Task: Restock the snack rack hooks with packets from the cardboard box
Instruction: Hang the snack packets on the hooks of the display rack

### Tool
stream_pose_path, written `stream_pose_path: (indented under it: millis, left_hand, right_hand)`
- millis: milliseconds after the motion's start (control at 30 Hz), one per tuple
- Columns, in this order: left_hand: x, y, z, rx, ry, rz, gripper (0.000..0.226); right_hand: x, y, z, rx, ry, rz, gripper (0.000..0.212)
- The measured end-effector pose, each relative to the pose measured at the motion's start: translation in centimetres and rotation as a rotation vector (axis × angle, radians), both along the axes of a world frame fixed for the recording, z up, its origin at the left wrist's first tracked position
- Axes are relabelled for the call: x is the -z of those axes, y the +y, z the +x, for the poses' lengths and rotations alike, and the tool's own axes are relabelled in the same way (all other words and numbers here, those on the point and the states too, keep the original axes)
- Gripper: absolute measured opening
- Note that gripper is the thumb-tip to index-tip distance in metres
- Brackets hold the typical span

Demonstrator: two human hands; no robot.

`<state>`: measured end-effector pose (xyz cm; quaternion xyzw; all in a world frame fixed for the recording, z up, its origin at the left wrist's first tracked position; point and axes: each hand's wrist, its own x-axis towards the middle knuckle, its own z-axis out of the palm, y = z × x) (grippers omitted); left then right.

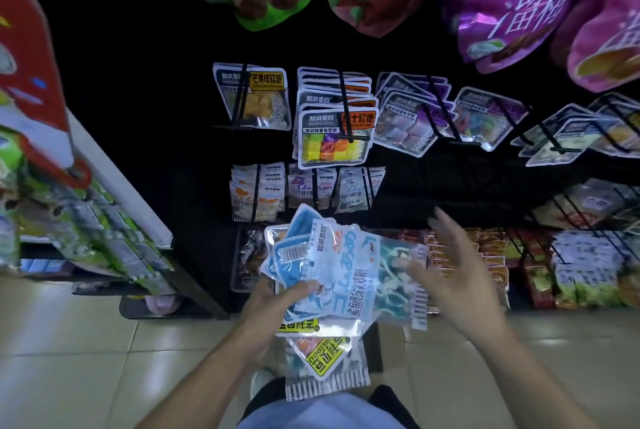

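Packets (332, 276) fanned in left hand (277, 300) hide its fingers; right hand (446, 266) blurred.

Packets (332, 276) below rack hooks (346, 110)

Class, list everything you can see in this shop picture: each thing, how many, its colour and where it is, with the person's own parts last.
Blue-and-white snack packets: a fanned bunch, centre, in the left hand.
Large pouches: several, green, red, purple, pink; hanging at the top.
Clear-window candy packets: several stacks on black hooks, middle row.
Small white packets: three hooks, below that row.
Tiled floor: beige, bottom.
Left hand: grips the bunch.
Right hand: fingers spread, beside the bunch.
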<state>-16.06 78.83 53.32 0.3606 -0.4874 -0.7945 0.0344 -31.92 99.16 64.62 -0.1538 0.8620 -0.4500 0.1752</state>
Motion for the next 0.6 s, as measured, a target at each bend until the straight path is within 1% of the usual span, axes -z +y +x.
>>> stream_pose_path:
  millis: [33, 100, 167, 233, 367, 467, 533, 600]
  left_hand:
    - [0.2, 0.0, 0.1, 0.012, -0.014, 0.01, 0.095]
    - [0.6, 0.1, 0.2, 0.023, -0.04, 0.034, 0.1]
    - [0.7, 0.5, 0.2, 0.032, -0.029, 0.057, 0.096]
    - [0.6, 0.8, 0.0, 0.009, 0.004, 0.065, 0.093]
    - [1.0, 1.1, -0.3, -0.059, 0.04, 0.085, 0.104]
    - [1.9, 1.6, -0.6, -0.144, 0.01, 0.076, 0.104]
    - [2.8, 1.8, -0.9, -0.245, -0.026, 0.076, 0.096]
    - [3.4, 2.4, -1.8, -0.353, -0.033, 0.053, 0.077]
  right_hand:
    - [-0.3, -1.0, -0.7, -0.149, 0.007, 0.067, 0.097]
    - [-0.3, -3.4, -1.7, -0.381, -0.027, 0.193, 0.086]
    - [0.5, -5.4, -2.4, -0.501, -0.001, 0.273, 0.065]
    - [1.9, -6.4, -2.9, -0.492, -0.005, 0.253, 0.048]
    - [3.9, -6.1, -3.9, -0.376, -0.226, 0.179, 0.038]
    - [4.7, -4.7, -5.6, -0.346, -0.369, 0.158, 0.024]
    - [5.4, -2.9, -7.7, -0.325, -0.477, 0.197, 0.016]
    - [6.2, -0.8, -10.4, -0.314, -0.6, 0.246, 0.013]
